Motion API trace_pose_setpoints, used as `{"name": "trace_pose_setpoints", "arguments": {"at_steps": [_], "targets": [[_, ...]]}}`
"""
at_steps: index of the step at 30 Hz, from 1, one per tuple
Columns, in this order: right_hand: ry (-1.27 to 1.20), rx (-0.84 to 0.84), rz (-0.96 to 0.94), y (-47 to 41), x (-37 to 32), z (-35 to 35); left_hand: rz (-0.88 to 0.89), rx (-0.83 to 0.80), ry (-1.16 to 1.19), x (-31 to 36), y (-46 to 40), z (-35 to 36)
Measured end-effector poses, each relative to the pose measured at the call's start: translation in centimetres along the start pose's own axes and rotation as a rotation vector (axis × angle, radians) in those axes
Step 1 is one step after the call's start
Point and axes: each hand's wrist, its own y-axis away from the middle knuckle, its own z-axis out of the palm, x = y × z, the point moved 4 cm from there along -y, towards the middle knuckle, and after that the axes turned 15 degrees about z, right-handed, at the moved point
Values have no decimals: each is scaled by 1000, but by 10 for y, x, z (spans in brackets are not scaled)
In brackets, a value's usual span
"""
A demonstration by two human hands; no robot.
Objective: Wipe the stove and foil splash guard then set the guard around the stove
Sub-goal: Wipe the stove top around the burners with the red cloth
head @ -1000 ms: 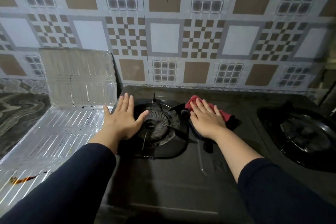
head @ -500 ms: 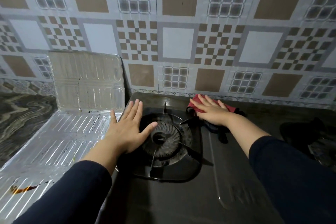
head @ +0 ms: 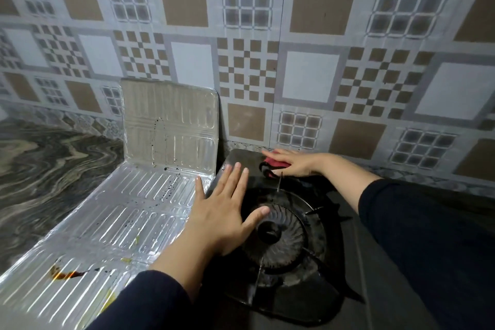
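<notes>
Left of the gas stove (head: pixel 348 262): foil splash guard (head: pixel 128 211), lying part-folded, spattered. Looks light, flimsy, crease-prone; best lifted by its outer edges. Left hand (head: pixel 222 217) flat, fingers spread, beside the burner (head: pixel 278 236). Right hand (head: pixel 294 165) presses red cloth (head: pixel 270 163) at stove's back, fingers straight.

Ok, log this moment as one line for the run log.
phase: wiping stove | right hand: pressing red cloth at back edge | left hand: flat beside burner | foil guard: left of stove, stained, not yet placed
</notes>
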Motion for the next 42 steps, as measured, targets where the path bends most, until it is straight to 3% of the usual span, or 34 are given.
{"name": "trace_pose_setpoints", "arguments": {"at_steps": [6, 13, 16, 19, 23, 25, 29, 33, 37, 42], "targets": [[52, -69, -39, -32, -62, -13, -14, 16, -13, 0, 0, -1], [60, 19, -152, -37, -87, -5, -21, 17, -22, -3, -1, 0], [-105, -74, -222, -25, -65, -4, -20, 18, -18, -4, -1, 1], [-425, -135, -176, -11, -45, -5, -22, 21, -16, -2, 0, 0], [-655, -75, -120, 0, -32, -5, -26, 27, 7, -3, 2, 0], [-564, -57, -100, 0, -37, -4, -23, 26, 2, -3, 4, -1], [-134, -79, -16, -10, -65, -3, -19, 55, -8, -2, 3, -1], [53, -31, 3, -21, -92, 0, -24, 60, -26, -4, 1, 1], [71, -94, 33, -12, -76, -3, -28, 32, -32, -6, 1, 0], [-73, -106, 221, 14, -14, -13, -25, 13, -37, -4, 1, -1]]}}
